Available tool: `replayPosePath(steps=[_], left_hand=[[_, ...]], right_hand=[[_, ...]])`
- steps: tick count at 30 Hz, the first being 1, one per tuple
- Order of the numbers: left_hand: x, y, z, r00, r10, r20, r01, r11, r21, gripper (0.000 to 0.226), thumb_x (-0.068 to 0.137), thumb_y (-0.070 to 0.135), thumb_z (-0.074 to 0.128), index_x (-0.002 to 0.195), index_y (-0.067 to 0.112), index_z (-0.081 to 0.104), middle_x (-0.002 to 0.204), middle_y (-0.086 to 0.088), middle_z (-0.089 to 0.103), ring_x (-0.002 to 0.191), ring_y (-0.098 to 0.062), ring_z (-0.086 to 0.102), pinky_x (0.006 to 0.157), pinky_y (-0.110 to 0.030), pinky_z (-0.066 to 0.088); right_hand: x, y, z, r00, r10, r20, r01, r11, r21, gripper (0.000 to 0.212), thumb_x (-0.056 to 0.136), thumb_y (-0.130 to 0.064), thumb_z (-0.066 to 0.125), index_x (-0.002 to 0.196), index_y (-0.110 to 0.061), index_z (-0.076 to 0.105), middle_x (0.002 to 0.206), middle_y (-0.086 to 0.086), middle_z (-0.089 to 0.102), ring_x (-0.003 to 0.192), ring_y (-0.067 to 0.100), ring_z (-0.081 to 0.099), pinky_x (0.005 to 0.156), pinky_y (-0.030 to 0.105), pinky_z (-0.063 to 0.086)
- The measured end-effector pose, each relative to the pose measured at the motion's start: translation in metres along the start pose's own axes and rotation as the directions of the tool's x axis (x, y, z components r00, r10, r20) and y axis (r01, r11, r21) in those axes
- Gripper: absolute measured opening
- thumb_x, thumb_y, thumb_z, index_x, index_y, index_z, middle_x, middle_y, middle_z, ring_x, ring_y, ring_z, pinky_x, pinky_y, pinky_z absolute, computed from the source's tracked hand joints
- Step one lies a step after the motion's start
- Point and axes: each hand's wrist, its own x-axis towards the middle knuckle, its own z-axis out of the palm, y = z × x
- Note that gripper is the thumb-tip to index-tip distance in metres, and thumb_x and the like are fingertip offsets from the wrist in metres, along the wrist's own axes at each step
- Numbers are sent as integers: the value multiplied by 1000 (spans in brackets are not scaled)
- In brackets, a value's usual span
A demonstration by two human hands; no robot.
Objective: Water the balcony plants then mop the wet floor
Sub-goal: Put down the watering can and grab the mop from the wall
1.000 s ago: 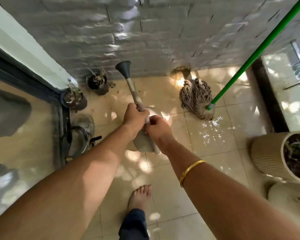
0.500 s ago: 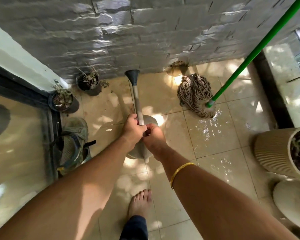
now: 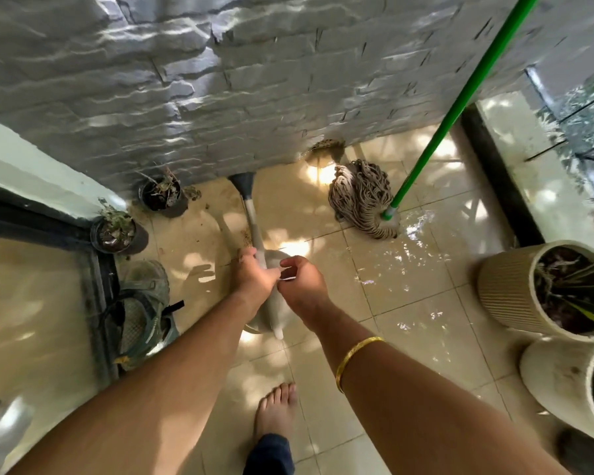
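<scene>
A grey watering can (image 3: 270,311) with a long spout and a dark rose sits low over the tiled floor, below my hands. My left hand (image 3: 254,281) grips the base of the spout. My right hand (image 3: 300,284) is curled around the can's handle, close beside the left. A string mop (image 3: 360,197) with a green pole (image 3: 460,97) leans against the stone wall, its head resting on the floor. A sheet of water (image 3: 403,264) glistens on the tiles to the right of the can. Two small dark pots (image 3: 162,193) (image 3: 115,231) stand by the wall.
Two large ribbed planters (image 3: 504,286) (image 3: 556,375) stand at the right. A pair of sandals (image 3: 141,310) lies by the dark door frame (image 3: 96,286) at the left. A floor drain (image 3: 324,145) sits at the wall's foot. My bare foot (image 3: 276,413) stands on the tiles.
The watering can has come down from a raised, tilted hold to floor level. Both hands have lowered with it, and the fingers of my right hand have loosened.
</scene>
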Motion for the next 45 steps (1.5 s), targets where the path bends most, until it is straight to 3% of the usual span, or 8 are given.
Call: replayPosePath(steps=[10,14,18,22,26,32,39,45], left_hand=[[-113,227,-33,954,295,47,-278,935,-219,42,83,18,72,120,23,53,112,5,64,101,-20,65,89,-45,57],[-190,352,-61,843,536,42,-511,823,-248,43,89,23,72,128,18,54,118,5,63,97,-11,63,84,-24,49],[-274,455,-90,724,685,85,-639,712,-291,55,81,37,71,130,20,52,129,0,62,97,-18,64,89,-35,53],[-347,525,-117,618,781,90,-732,613,-297,54,87,37,70,132,16,52,134,-2,59,106,-22,62,99,-39,50],[-405,565,-139,564,820,98,-778,567,-270,61,83,56,61,133,23,52,137,6,57,119,-15,59,102,-38,48],[-447,594,-144,479,871,106,-845,491,-213,54,93,45,62,140,22,48,145,5,51,127,-18,54,105,-38,46],[-446,607,-123,462,875,142,-865,480,-145,51,94,39,65,139,21,49,142,4,53,124,-17,54,101,-34,46],[-407,641,-101,363,897,251,-931,357,72,51,91,45,64,136,25,51,141,2,54,128,-17,52,105,-34,44]], right_hand=[[-102,-151,-163,931,-220,-290,264,957,122,35,96,-16,70,130,-20,67,111,0,76,101,15,74,89,30,64],[-170,-233,-249,832,-299,-467,389,915,109,41,92,-35,73,133,-30,66,121,-5,76,109,13,73,100,37,60],[-257,-292,-335,646,-400,-650,550,835,33,56,89,-38,78,140,-21,65,133,-2,72,119,14,68,106,37,56],[-339,-322,-402,606,-406,-684,544,839,-16,66,87,-28,82,148,-21,59,144,-3,66,127,15,63,111,41,53],[-402,-331,-442,559,-460,-690,576,814,-76,70,90,-28,82,153,-20,54,150,-1,60,134,17,59,114,43,51],[-439,-329,-470,518,-492,-700,587,800,-127,65,91,-30,82,150,-23,56,147,-3,61,129,16,62,104,30,50],[-426,-327,-477,537,-483,-691,566,814,-128,66,91,-30,80,151,-18,56,148,-1,62,129,15,62,109,37,53],[-382,-330,-490,570,-396,-720,522,851,-56,63,92,-29,81,149,-19,57,146,-1,62,130,15,61,113,38,51]])
